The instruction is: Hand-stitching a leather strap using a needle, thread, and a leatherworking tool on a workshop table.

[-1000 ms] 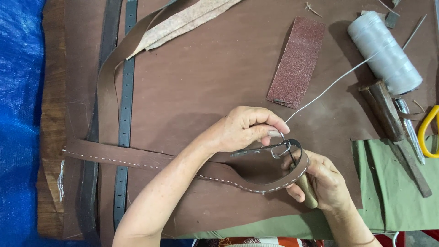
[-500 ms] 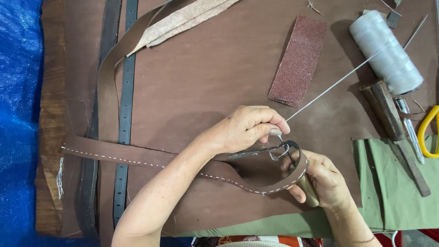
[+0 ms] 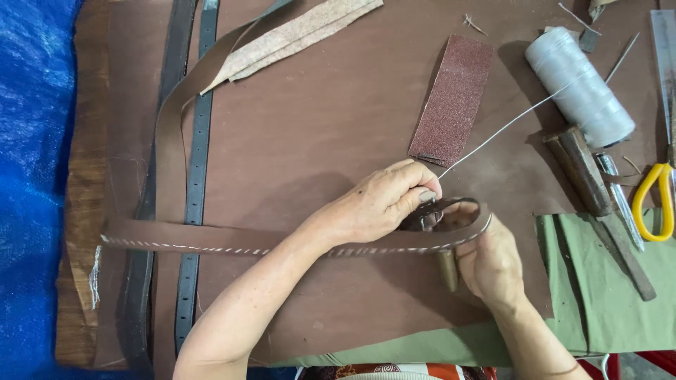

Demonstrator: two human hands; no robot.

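Note:
A brown leather belt (image 3: 211, 238) with white stitching along its edge lies across the brown work surface and folds back in a loop at its right end. My left hand (image 3: 384, 200) pinches that loop beside a metal buckle (image 3: 431, 215). My right hand (image 3: 493, 264) holds the outside of the loop and grips a wooden-handled tool (image 3: 448, 271) under it. A white thread (image 3: 507, 125) runs taut from the buckle area up to a white thread spool (image 3: 581, 84).
A strip of reddish sandpaper (image 3: 452, 102) lies above my hands. Dark punched straps (image 3: 197, 162) run along the left. Right of the spool's base lie a wooden-handled knife (image 3: 591, 190), yellow-handled scissors (image 3: 651, 200) and a green cloth (image 3: 612, 295). Blue tarp (image 3: 32, 176) borders the left.
The belt loop has been drawn tighter and flatter around the buckle. Both hands shifted slightly, with my right hand now pressed closer to the loop's end.

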